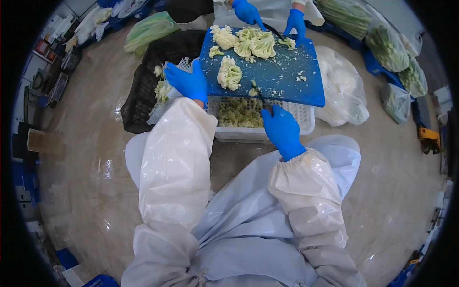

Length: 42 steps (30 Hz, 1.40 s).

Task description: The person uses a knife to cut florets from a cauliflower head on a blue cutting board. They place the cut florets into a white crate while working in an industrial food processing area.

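My left hand, in a blue glove with its fingers spread, is over the right side of a black plastic crate, above white foam netting and cauliflower scraps. In my gloved right hand is a knife with a dark handle; its blade reaches over the near edge of a blue cutting board. A small cauliflower piece lies by the blade tip. One larger cauliflower piece lies left of it, with several more along the far side. Cauliflower florets fill part of a white basket under the board.
Opposite me, a co-worker's blue-gloved hands are at the board's far edge, one with a knife. A clear bag of cauliflower stands on the floor at the right. Bagged green vegetables lie beyond it, and another bag lies behind the crate.
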Motion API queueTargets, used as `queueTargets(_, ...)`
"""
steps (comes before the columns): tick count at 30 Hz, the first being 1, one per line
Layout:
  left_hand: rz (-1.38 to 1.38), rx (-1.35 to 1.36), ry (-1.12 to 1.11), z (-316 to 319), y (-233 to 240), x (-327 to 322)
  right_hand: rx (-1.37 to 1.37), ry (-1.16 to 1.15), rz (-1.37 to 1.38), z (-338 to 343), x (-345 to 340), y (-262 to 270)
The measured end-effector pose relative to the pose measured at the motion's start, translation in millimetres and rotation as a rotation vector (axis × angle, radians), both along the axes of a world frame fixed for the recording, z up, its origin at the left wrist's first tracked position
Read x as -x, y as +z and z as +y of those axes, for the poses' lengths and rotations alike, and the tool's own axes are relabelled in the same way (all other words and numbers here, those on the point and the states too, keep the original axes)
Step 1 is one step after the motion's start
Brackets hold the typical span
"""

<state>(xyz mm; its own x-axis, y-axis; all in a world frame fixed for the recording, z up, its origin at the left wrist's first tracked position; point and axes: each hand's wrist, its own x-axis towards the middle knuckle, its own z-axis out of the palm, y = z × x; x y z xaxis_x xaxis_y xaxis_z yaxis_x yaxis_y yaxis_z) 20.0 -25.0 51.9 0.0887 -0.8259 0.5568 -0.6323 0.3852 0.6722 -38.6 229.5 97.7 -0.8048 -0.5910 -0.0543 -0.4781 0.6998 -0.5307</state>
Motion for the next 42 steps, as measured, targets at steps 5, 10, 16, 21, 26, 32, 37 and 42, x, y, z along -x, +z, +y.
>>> queueTargets(5,0.011,-0.079,-0.597,56.7,-17.6,26.8,0.175,0.064,-0.036,12.7,1.5,21.1)
queueTargets(10,0.161,-0.256,-0.977,23.9,-43.1,25.4,0.386,-0.047,-0.220,6.7,10.3,-3.0)
queueTargets(16,0.207,-0.391,-1.128,16.6,-31.8,21.1,0.485,-0.107,-0.389,-6.6,10.5,-40.3)
queueTargets(21,0.110,-0.318,-1.032,18.3,-37.5,19.6,0.377,-0.044,-0.151,-18.1,-8.3,-42.8)
queueTargets(26,0.207,-0.334,-1.029,22.0,-34.9,20.6,0.183,-0.011,0.175,-19.8,-14.4,-38.9)
queueTargets(32,0.436,-0.504,-1.063,26.5,-23.6,23.8,0.205,-0.035,0.141,-13.6,-9.6,-36.1)
queueTargets(37,0.185,-0.352,-1.028,26.5,-24.3,30.9,0.168,-0.034,0.085,-6.9,-8.0,-29.7)
queueTargets(42,0.155,-0.229,-0.968,27.8,-20.5,33.8,0.144,0.022,0.192,5.2,-12.8,-20.0)
